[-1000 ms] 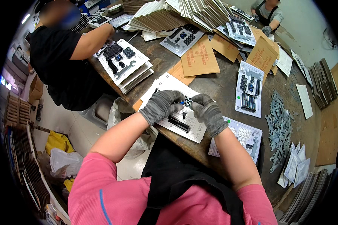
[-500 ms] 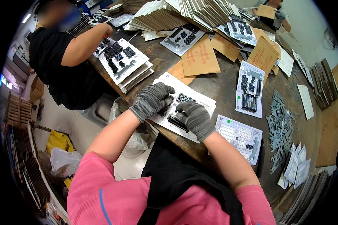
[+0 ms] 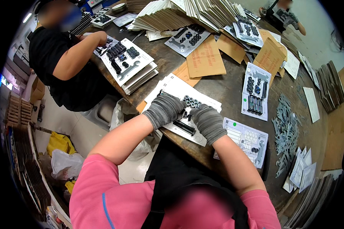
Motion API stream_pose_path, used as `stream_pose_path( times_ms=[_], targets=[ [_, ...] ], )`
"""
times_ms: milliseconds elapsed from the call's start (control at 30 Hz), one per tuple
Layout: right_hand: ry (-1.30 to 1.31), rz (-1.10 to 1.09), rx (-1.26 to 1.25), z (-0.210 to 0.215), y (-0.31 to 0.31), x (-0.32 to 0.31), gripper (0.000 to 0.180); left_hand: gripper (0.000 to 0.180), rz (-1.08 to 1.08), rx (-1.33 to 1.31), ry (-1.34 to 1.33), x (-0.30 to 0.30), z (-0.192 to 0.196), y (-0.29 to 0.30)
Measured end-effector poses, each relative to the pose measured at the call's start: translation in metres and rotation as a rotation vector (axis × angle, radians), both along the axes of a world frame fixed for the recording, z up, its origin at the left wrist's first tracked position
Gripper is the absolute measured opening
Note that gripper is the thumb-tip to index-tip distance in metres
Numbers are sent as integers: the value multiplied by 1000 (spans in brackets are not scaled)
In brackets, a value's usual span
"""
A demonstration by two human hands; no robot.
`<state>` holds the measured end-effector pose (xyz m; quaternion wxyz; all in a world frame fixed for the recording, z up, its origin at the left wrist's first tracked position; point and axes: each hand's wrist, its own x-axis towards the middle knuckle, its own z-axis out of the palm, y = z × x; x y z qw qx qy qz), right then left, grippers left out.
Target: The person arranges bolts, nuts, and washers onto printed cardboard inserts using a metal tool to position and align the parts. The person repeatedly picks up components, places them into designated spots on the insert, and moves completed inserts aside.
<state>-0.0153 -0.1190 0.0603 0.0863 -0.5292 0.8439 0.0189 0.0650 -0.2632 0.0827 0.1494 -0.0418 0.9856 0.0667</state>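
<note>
My left grip (image 3: 165, 108) and right grip (image 3: 209, 122), both in gray gloves, converge over the white card (image 3: 174, 83). Both elbows are bent; the forearms reach forward and inward, backs of the hands up. The fingers of each grip are curled, tips facing across a narrow gap. Whether either grip pinches a part cannot be told, because the gloves hide the contact.

The nuts (image 3: 191, 102) lie clustered on the card, just beyond the fingertips. The small black bolts (image 3: 187, 116) sit between the two grips; the long black bolts (image 3: 184, 128) lie nearer to me.

The card rests at the near edge of the dark, worn worktop (image 3: 230, 95). A heap of wrenches (image 3: 284, 129) lies to the right. Brown cardboard (image 3: 205, 61) lies beyond the card. A co-worker (image 3: 61, 57) in black occupies the left side. A yellow bag (image 3: 60, 145) lies on the floor at left.
</note>
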Motion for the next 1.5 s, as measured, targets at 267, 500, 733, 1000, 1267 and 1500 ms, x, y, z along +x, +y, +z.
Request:
stream_pose_path(
  times_ms=[267,500,733,1000,1267,1500],
  targets=[
    [57,-31,-91,-13,-6,-2,17,23,8,-57,18,-8,-8,3],
    [80,-19,-118,-12,-8,0,18,24,18,-74,-80,-9,-2,8],
    [85,-31,-183,-22,-7,0,18,24,-13,-38,-56,-9,0,10],
    [102,-20,-183,-18,-7,2,18,23,-4,-30,-52,-8,1,10],
    [-35,-72,-576,-12,23,-6,18,28,3,3,-57,-6,5,8],
    [-40,-333,-791,5,184,-35,19,35,55,191,439,12,14,24]
  ],
)
